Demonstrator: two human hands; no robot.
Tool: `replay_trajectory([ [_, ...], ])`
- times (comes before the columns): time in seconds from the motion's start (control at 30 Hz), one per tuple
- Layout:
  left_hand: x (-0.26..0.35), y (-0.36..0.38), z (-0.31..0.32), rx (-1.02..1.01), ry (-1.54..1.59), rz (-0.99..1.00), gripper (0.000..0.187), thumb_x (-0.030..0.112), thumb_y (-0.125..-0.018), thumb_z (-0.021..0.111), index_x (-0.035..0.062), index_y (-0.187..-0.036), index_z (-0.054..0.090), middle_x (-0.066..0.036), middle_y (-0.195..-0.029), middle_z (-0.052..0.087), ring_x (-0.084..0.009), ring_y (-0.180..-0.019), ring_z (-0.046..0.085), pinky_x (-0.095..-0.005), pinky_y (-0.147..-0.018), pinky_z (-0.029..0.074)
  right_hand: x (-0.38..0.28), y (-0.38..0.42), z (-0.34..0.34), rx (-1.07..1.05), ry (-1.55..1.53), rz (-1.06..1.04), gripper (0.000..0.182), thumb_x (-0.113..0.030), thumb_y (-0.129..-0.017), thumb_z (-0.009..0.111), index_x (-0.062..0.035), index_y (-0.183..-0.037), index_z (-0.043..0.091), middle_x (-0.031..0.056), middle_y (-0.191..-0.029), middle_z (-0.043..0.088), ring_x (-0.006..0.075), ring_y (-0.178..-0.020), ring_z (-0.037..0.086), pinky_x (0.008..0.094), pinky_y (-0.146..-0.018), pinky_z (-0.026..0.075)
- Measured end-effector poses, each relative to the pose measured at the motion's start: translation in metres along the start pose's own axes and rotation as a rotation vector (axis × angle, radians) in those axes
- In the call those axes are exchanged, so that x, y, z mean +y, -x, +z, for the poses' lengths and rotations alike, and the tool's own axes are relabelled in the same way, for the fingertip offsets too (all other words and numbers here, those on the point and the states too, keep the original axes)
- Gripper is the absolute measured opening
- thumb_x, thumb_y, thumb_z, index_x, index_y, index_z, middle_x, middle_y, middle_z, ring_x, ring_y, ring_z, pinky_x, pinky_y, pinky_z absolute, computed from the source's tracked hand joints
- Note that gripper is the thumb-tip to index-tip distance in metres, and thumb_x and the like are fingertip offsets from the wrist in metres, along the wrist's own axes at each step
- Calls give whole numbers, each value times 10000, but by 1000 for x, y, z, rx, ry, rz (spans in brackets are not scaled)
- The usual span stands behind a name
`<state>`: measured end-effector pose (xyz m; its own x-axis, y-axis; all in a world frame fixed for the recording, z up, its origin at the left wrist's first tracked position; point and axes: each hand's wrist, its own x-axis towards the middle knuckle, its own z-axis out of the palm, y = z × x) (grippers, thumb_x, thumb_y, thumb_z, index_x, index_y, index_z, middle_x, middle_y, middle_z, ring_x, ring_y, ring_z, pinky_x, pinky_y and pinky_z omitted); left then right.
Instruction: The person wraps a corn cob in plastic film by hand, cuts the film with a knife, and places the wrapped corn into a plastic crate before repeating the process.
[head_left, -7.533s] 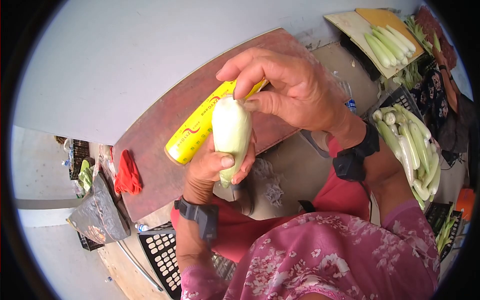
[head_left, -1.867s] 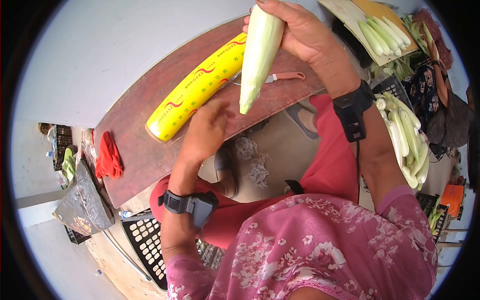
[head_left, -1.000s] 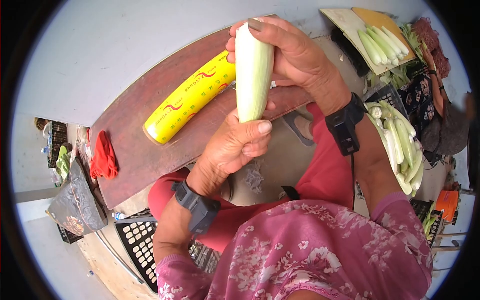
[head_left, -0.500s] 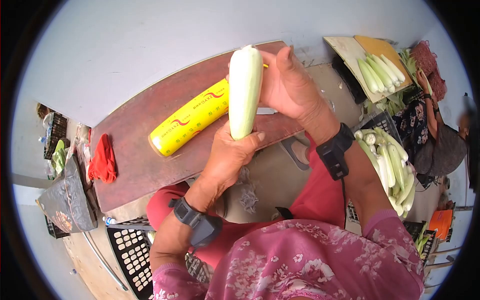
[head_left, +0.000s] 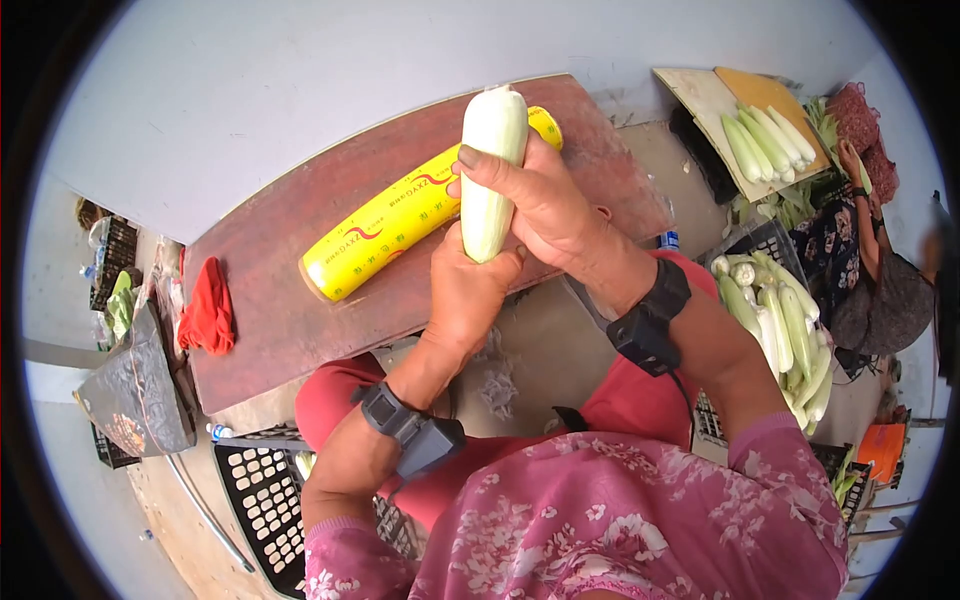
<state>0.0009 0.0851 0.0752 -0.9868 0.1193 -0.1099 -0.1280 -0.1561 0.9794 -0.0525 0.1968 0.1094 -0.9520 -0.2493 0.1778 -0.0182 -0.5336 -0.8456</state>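
Observation:
A pale green zucchini (head_left: 493,118) stands nearly upright in front of me, over the table. My left hand (head_left: 470,300) is closed around its lower end. Higher up, my right hand (head_left: 548,208) wraps its middle from the right side, the thumb lying across the front; its other fingers are mostly hidden behind the zucchini. Behind both hands, a yellow printed roll of wrapping film (head_left: 385,225) lies diagonally on the reddish-brown table (head_left: 265,300), partly covered by the zucchini and my right hand.
A red cloth (head_left: 207,308) lies at the table's left end. On the right, several zucchini (head_left: 785,315) fill a crate, and more (head_left: 770,145) lie on a board. Another person's arm (head_left: 866,235) is at far right. A black crate (head_left: 262,510) stands lower left.
My right hand, open beside the zucchini before, has closed around its middle with the thumb across the front. My left hand keeps its hold on the lower end.

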Motion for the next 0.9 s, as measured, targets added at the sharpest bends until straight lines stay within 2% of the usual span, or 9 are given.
replay_trajectory([
  [0.13, 15, 4, -5, -200, 340, -299, 184, 11, -801, 643, 38, -958, 551, 16, -695, 513, -70, -518, 428, -232, -451, 349, -5, -1, -3, -1, -7, 29, 320, -198, -865, 686, -55, -1080, 497, 44, -917, 564, 140, -834, 593, 292, -727, 521],
  [0.23, 14, 5, -7, -350, 621, -372, 140, 9, -831, 646, 66, -908, 543, 41, -648, 455, -48, -450, 317, -207, -407, 222, -10, -1, -3, -29, -15, 37, 311, -210, -869, 681, -53, -1073, 508, 69, -928, 586, 160, -839, 607, 311, -715, 532],
  [0.33, 8, 20, -5, -486, 674, -520, 130, 24, -848, 653, 71, -903, 545, 38, -650, 467, -42, -463, 335, -198, -414, 221, -27, -11, -10, -56, -64, 4, 321, -222, -870, 681, -54, -1086, 514, 109, -967, 612, 190, -871, 625, 338, -734, 546],
  [0.47, -15, 27, -1, -565, 294, -605, 86, 52, -886, 623, 75, -922, 548, 48, -649, 447, -54, -473, 337, -212, -419, 244, -38, -21, -27, 5, -150, -14, 326, -234, -872, 679, -58, -1098, 524, 146, -1011, 628, 218, -917, 637, 364, -782, 555],
  [0.5, -10, 25, -1, -443, 99, -633, 101, 121, -904, 626, 77, -948, 546, 28, -689, 512, -60, -495, 391, -207, -423, 285, -39, -21, -28, 3, -151, -10, 325, -235, -874, 678, -56, -1098, 525, 146, -1011, 628, 219, -918, 637, 365, -786, 554],
  [0.6, -9, 11, -12, -173, 123, -424, 258, 325, -951, 566, 73, -999, 540, -11, -781, 576, -90, -586, 497, -219, -500, 383, -41, -16, -26, -7, -154, 12, 323, -236, -877, 673, -50, -1098, 528, 144, -1011, 628, 222, -920, 638, 369, -800, 549],
  [0.7, 13, -2, -16, -134, 423, -314, 483, 535, -956, 438, 70, -1043, 532, -50, -879, 606, -128, -703, 568, -255, -617, 448, -39, -11, -18, -54, -45, -2, 343, -237, -878, 673, -38, -1109, 517, 137, -1018, 619, 214, -920, 628, 361, -806, 541],
  [0.8, 28, -5, -17, -272, 509, -238, 596, 613, -949, 343, 60, -1069, 533, -61, -906, 599, -151, -768, 581, -281, -680, 446, -30, -6, -7, -45, -68, 27, 360, -234, -828, 731, -21, -1043, 536, 93, -932, 599, 188, -855, 624, 332, -757, 532],
  [0.9, 26, -4, -13, -380, 377, -180, 602, 599, -947, 379, 30, -1082, 522, -34, -751, 542, -120, -600, 492, -242, -555, 384, -25, -5, -2, -61, -79, 47, 353, -232, -825, 736, -31, -1030, 531, 67, -903, 581, 162, -820, 609, 311, -739, 521],
])
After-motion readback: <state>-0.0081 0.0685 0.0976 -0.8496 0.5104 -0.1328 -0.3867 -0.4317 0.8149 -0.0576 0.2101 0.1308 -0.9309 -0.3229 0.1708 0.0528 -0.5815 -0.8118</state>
